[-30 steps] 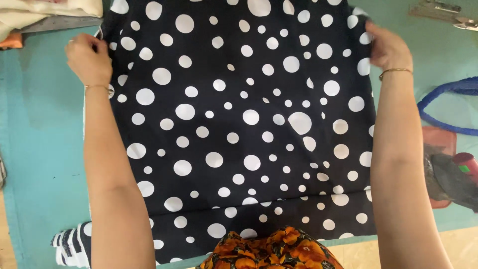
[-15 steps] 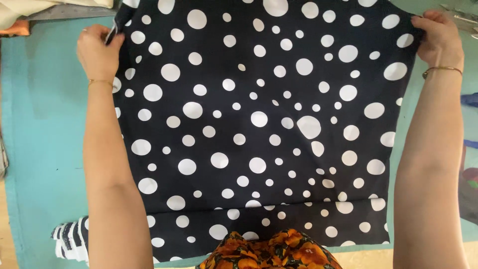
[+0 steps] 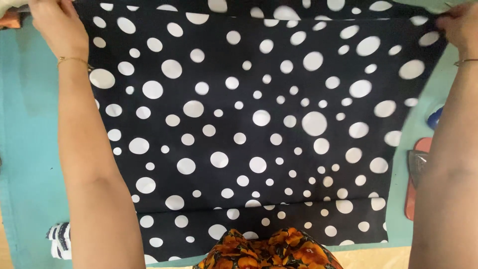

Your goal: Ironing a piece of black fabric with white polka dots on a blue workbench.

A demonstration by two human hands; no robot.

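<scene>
right hand (image 3: 460,25) edge-cropped, fabric (image 3: 249,124) top cut off

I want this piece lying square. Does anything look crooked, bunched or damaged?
Nothing stands out: the dotted fabric is spread flat on the teal table, left hand and right hand pinching its far corners. No tears visible.

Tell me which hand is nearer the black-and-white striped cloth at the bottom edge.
Left. The left hand grips the dotted fabric at its top left corner, on the same side as the striped cloth. The right hand grips the top right corner, across the fabric.
</scene>
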